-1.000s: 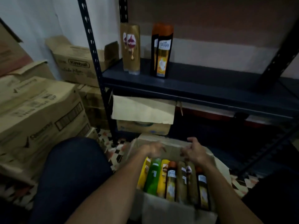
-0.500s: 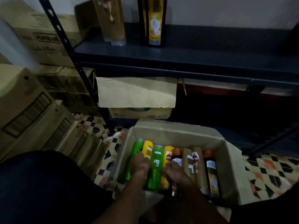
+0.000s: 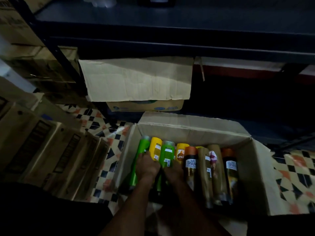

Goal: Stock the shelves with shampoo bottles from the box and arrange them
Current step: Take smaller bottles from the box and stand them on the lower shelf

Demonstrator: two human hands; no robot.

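An open cardboard box (image 3: 260, 176) sits on the tiled floor below the dark metal shelf (image 3: 170, 19). Several shampoo bottles lie side by side in it: green (image 3: 167, 150), yellow (image 3: 156, 147), a black one with an orange cap (image 3: 190, 160), brown (image 3: 215, 160). My left hand (image 3: 146, 166) reaches into the box and closes over the lower part of the left yellow bottle, between the two green ones. My right hand (image 3: 173, 172) sits beside it and grips the lower part of the yellow Sunsilk bottle (image 3: 181, 153). The fingertips of both are hidden.
A second carton with a hanging flap (image 3: 136, 79) stands under the shelf behind the box. Stacked cartons (image 3: 42, 150) fill the left side beside the shelf post (image 3: 56, 48). The bases of two bottles (image 3: 102, 2) show at the top edge on the shelf.
The view has tipped down and closer to the box. Both hands came from the box's far rim back onto the bottles and have settled lower on the left-hand ones.
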